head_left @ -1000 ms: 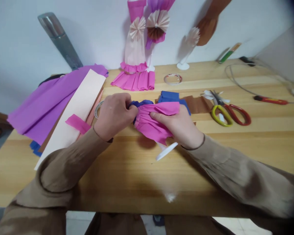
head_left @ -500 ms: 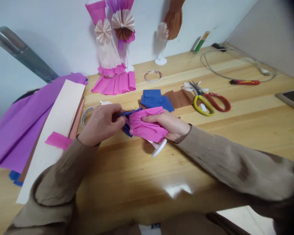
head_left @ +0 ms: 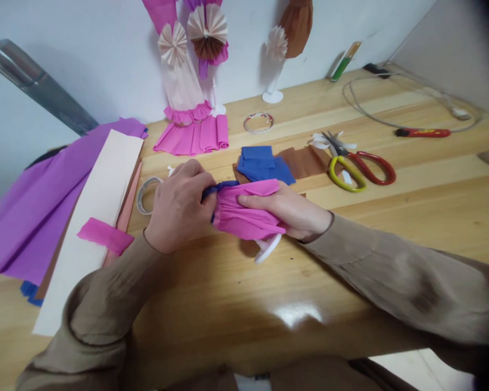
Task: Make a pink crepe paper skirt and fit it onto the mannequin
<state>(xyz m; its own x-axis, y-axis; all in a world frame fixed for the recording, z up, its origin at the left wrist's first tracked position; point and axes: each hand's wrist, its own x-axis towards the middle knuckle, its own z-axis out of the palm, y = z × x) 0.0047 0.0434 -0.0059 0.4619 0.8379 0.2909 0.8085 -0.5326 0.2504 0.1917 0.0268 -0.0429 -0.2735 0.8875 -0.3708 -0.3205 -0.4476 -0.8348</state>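
A small paper dress with a pink pleated skirt and a dark blue upper part is held sideways above the table. Its white stand pokes out below the skirt, the round base tilted. My right hand is closed around the skirt, with the thumb pressed on top. At the dress's blue end, my left hand has its fingers closed, and they hide most of what they pinch. Just behind the dress lie folded blue paper and brown paper.
Scissors lie at right, near a cable and a red-handled tool. A tape roll, cream paper and purple paper are at left. Paper dresses stand along the wall beside pink pleated paper.
My left hand has turned and closed further over the blue end, covering more of it. The right hand keeps its grip on the skirt. The camera view has shifted slightly.
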